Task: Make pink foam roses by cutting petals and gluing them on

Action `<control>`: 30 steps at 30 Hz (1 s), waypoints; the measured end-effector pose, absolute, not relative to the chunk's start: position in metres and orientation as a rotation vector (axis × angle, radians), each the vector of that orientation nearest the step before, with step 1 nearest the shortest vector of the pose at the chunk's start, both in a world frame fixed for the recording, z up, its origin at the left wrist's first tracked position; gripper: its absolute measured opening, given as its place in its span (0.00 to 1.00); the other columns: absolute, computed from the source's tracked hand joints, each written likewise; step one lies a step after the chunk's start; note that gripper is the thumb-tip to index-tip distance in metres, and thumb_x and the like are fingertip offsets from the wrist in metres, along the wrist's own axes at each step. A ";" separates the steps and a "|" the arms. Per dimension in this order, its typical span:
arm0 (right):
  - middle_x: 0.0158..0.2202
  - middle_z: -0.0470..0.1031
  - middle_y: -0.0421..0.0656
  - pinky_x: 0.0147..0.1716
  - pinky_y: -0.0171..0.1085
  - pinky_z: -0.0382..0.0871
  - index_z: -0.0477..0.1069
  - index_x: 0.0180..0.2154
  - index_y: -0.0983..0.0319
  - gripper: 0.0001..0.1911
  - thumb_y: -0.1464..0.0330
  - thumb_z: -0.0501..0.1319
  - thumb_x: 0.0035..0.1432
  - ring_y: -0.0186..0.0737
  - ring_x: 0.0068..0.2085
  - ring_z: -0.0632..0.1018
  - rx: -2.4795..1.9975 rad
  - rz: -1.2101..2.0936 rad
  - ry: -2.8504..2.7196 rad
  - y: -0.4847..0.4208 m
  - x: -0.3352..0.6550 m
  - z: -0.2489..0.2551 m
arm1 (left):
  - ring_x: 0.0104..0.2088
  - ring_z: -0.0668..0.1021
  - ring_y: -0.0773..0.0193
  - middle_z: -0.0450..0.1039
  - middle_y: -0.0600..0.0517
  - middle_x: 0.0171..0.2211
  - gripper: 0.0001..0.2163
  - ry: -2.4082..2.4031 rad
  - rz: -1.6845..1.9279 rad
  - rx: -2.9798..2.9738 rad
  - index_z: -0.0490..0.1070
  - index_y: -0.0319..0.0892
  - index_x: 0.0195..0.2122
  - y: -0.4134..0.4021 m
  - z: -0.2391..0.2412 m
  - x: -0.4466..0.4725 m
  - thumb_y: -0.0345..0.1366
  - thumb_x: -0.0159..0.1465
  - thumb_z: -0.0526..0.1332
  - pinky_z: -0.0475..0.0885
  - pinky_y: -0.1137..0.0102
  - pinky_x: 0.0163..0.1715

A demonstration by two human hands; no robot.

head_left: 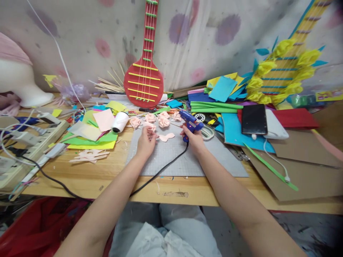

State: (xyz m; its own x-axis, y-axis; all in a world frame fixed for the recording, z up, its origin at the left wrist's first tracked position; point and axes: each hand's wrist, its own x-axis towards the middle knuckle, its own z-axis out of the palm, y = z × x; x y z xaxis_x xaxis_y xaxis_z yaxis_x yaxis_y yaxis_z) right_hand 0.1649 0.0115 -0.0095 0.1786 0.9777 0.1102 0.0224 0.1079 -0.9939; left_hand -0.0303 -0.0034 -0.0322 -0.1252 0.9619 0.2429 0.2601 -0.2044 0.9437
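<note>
My right hand [193, 137] is wrapped round the grip of a blue hot glue gun [191, 120], whose nozzle points left over the grey cutting mat [171, 164]. My left hand [147, 142] is closed in a pinch at a pink flower [149, 126]; the fingertips partly hide it. Between the hands lies a curvy pale pink petal strip [166, 137], flat on the mat. Several finished pink flowers sit just beyond, among them one flower [164, 120] in the middle and another flower [135, 122] at the left. A black cord [168, 164] runs from the glue gun toward the table's front edge.
Behind the mat stands a red toy lute [143, 84]. Coloured sheets [92, 130], a white thread spool [120, 122], pink scraps [89, 155] and a power strip [32, 153] lie left. On the right are a black phone [254, 119], brown cardboard [300, 171] and a yellow flowered instrument [281, 71].
</note>
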 end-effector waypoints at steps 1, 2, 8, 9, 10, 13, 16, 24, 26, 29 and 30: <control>0.25 0.72 0.40 0.23 0.32 0.64 0.68 0.36 0.62 0.23 0.52 0.61 0.42 0.31 0.24 0.70 -1.213 1.022 -1.156 0.010 0.163 -0.009 | 0.31 0.78 0.67 0.67 0.53 0.36 0.17 1.413 1.378 1.468 0.56 0.45 0.46 -0.003 -0.032 -0.031 0.33 0.56 0.57 0.72 0.73 0.25; 0.23 0.71 0.39 0.22 0.31 0.63 0.69 0.35 0.62 0.23 0.52 0.62 0.42 0.30 0.23 0.69 -1.220 1.040 -1.181 0.008 0.162 -0.009 | 0.31 0.78 0.66 0.67 0.52 0.36 0.17 1.438 1.381 1.456 0.56 0.45 0.46 -0.002 -0.033 -0.031 0.33 0.56 0.57 0.73 0.73 0.26; 0.19 0.69 0.39 0.21 0.32 0.62 0.72 0.29 0.63 0.20 0.52 0.63 0.42 0.32 0.21 0.68 -1.364 1.008 -1.523 -0.001 0.160 -0.009 | 0.29 0.78 0.65 0.70 0.52 0.33 0.18 1.551 1.334 1.488 0.57 0.44 0.46 0.001 -0.033 -0.034 0.34 0.54 0.59 0.72 0.70 0.30; 0.20 0.70 0.40 0.23 0.33 0.63 0.73 0.29 0.63 0.21 0.52 0.62 0.43 0.33 0.23 0.69 -1.367 0.991 -1.584 -0.001 0.160 -0.009 | 0.29 0.78 0.65 0.70 0.53 0.33 0.18 1.549 1.335 1.478 0.57 0.44 0.45 0.001 -0.033 -0.034 0.34 0.55 0.59 0.72 0.70 0.30; 0.22 0.72 0.41 0.25 0.33 0.65 0.73 0.30 0.63 0.21 0.52 0.62 0.43 0.34 0.25 0.71 -1.363 0.971 -1.631 -0.002 0.159 -0.009 | 0.29 0.78 0.65 0.70 0.53 0.32 0.17 1.544 1.342 1.465 0.57 0.44 0.45 0.001 -0.033 -0.035 0.34 0.55 0.58 0.72 0.70 0.30; 0.26 0.75 0.42 0.29 0.35 0.67 0.74 0.32 0.63 0.21 0.52 0.61 0.45 0.36 0.28 0.73 -1.370 0.915 -1.687 -0.003 0.159 -0.009 | 0.29 0.79 0.65 0.70 0.54 0.31 0.16 1.537 1.370 1.425 0.56 0.44 0.45 0.001 -0.034 -0.035 0.34 0.56 0.58 0.72 0.71 0.29; 0.27 0.75 0.43 0.30 0.35 0.67 0.74 0.32 0.63 0.21 0.52 0.61 0.46 0.37 0.28 0.74 -1.414 0.878 -1.707 -0.004 0.159 -0.008 | 0.28 0.79 0.65 0.70 0.54 0.30 0.17 1.513 1.386 1.388 0.54 0.44 0.44 0.001 -0.035 -0.035 0.34 0.55 0.58 0.72 0.72 0.27; 0.25 0.74 0.42 0.30 0.36 0.66 0.74 0.31 0.63 0.21 0.51 0.60 0.46 0.37 0.27 0.73 -1.483 0.823 -1.777 -0.003 0.158 -0.009 | 0.27 0.78 0.66 0.68 0.56 0.30 0.16 1.464 1.404 1.323 0.54 0.44 0.43 0.000 -0.031 -0.033 0.34 0.55 0.58 0.73 0.72 0.27; 0.25 0.74 0.42 0.30 0.36 0.65 0.74 0.31 0.63 0.21 0.51 0.60 0.46 0.37 0.27 0.73 -1.475 0.825 -1.772 -0.003 0.158 -0.010 | 0.27 0.78 0.67 0.67 0.56 0.30 0.16 1.451 1.408 1.312 0.54 0.44 0.42 0.000 -0.030 -0.032 0.33 0.55 0.58 0.73 0.72 0.27; 0.24 0.74 0.42 0.30 0.36 0.65 0.74 0.30 0.62 0.21 0.51 0.60 0.46 0.38 0.28 0.73 -1.481 0.818 -1.779 -0.002 0.159 -0.011 | 0.27 0.78 0.66 0.67 0.56 0.30 0.16 1.437 1.410 1.301 0.54 0.44 0.42 -0.001 -0.029 -0.032 0.33 0.55 0.59 0.74 0.71 0.27; 0.24 0.74 0.42 0.30 0.36 0.66 0.74 0.30 0.62 0.21 0.51 0.60 0.46 0.38 0.28 0.73 -1.487 0.814 -1.783 -0.002 0.159 -0.011 | 0.27 0.78 0.66 0.67 0.56 0.31 0.16 1.435 1.412 1.298 0.54 0.44 0.42 -0.001 -0.029 -0.032 0.34 0.55 0.59 0.74 0.71 0.28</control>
State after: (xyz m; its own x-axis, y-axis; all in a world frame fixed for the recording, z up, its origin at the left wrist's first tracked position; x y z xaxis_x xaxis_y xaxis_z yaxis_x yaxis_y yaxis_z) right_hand 0.1591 -0.0020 -0.0109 -0.1273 0.9867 0.1014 0.5700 0.1564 -0.8066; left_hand -0.0317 -0.0007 -0.0290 -0.2250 0.9632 0.1471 0.1632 -0.1116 0.9803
